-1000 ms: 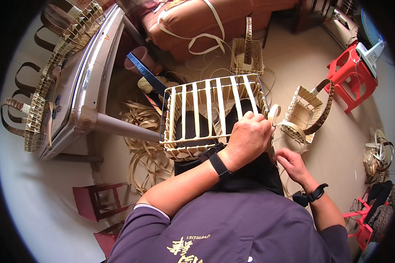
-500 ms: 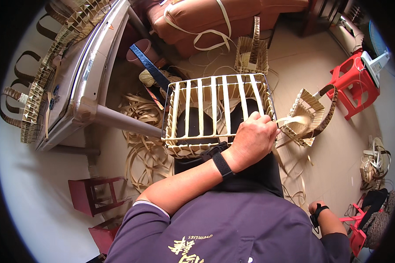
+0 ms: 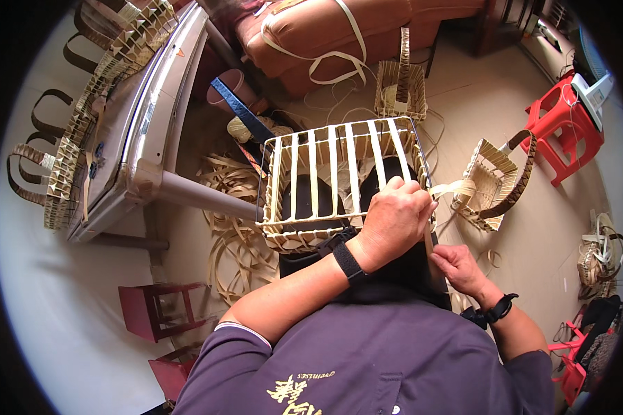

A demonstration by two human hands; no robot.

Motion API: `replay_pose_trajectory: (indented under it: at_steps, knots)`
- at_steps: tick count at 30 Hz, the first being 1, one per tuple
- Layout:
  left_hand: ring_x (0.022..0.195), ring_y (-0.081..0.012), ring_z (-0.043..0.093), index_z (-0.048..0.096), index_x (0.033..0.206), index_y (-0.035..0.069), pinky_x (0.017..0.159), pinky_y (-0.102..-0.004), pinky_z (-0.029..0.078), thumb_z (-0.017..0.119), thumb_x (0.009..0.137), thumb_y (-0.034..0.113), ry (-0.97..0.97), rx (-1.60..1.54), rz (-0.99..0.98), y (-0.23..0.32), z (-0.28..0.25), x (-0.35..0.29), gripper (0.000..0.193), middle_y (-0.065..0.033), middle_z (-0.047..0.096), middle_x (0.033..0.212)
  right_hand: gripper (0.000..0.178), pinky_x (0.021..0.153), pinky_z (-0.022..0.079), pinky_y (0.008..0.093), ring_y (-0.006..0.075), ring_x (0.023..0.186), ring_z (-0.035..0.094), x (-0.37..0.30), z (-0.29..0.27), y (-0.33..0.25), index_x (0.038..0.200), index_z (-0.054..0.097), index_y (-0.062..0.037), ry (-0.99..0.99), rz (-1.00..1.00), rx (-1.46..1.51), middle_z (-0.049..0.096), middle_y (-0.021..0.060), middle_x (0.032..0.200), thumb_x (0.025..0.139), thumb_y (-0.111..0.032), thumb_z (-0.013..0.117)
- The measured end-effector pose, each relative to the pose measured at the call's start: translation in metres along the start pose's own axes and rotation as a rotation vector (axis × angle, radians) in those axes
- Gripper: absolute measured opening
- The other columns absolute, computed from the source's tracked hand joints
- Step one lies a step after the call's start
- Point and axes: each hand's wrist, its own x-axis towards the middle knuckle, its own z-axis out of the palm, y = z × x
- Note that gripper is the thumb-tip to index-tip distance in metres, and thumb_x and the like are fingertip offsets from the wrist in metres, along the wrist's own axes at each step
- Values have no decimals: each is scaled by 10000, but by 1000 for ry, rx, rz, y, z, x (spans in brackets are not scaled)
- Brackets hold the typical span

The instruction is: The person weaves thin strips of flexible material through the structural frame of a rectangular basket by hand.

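A rectangular basket frame (image 3: 353, 220) with pale flat slats across it rests on my lap. My left hand (image 3: 398, 218) is closed at its near right corner, fingers pinched on the frame's edge; the fingertips are partly hidden. Just below that corner, my right hand (image 3: 458, 268) has thumb and fingers closed on a flat tan strip (image 3: 429, 245) that hangs from the corner. A pale looped strip (image 3: 453, 188) runs from the basket's right end toward a small handled basket (image 3: 490, 176) on the floor.
Loose tan strips (image 3: 235, 242) lie heaped on the floor at left, near a grey table leg (image 3: 208, 197). Another handled basket (image 3: 401, 86) stands beyond my lap basket. A red stool (image 3: 564, 131) is at far right, and a brown sofa (image 3: 367, 34) at the back.
My right hand has come up from low on the right to the basket's near right corner and closed on the strip. My left hand stays at that corner. The view has shifted slightly.
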Motion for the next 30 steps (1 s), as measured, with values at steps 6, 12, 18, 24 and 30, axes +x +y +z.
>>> replay_pose_trajectory:
  at_steps: [6,12,18,24,30]
  knots:
    - [928,-319,648,703,870,51,808,-441,567,737,984,199,5,-51,51,8,5,7,190,-104,672,887,263,801,613,519,433,868,768,-192,8,304,949,826,-92,-507,659,-924,797,194,956,894,-328,723]
    - [880,-320,651,733,850,65,790,-443,563,760,987,185,14,-53,28,2,6,1,184,-90,686,863,265,950,610,481,402,1118,761,-280,-3,314,1090,853,-99,-750,871,-850,797,211,1185,910,-249,729]
    - [863,-327,656,732,838,63,786,-446,564,765,988,196,7,17,44,0,7,4,204,-93,691,863,265,886,593,405,314,1010,768,-29,4,32,1225,744,-26,221,75,-9,782,178,1085,1008,-178,762]
    - [905,-329,652,703,822,45,799,-455,564,738,983,198,-15,2,7,1,0,4,225,-111,684,896,172,741,549,398,250,755,680,-2,2,16,1022,718,-10,47,-31,-87,707,166,823,1019,-181,727]
    - [868,-319,653,737,837,66,793,-445,556,763,992,199,7,-37,37,5,5,6,206,-86,692,869,254,825,621,467,378,957,786,-136,-24,205,1103,841,-79,-759,685,-1045,821,161,1038,939,-256,761]
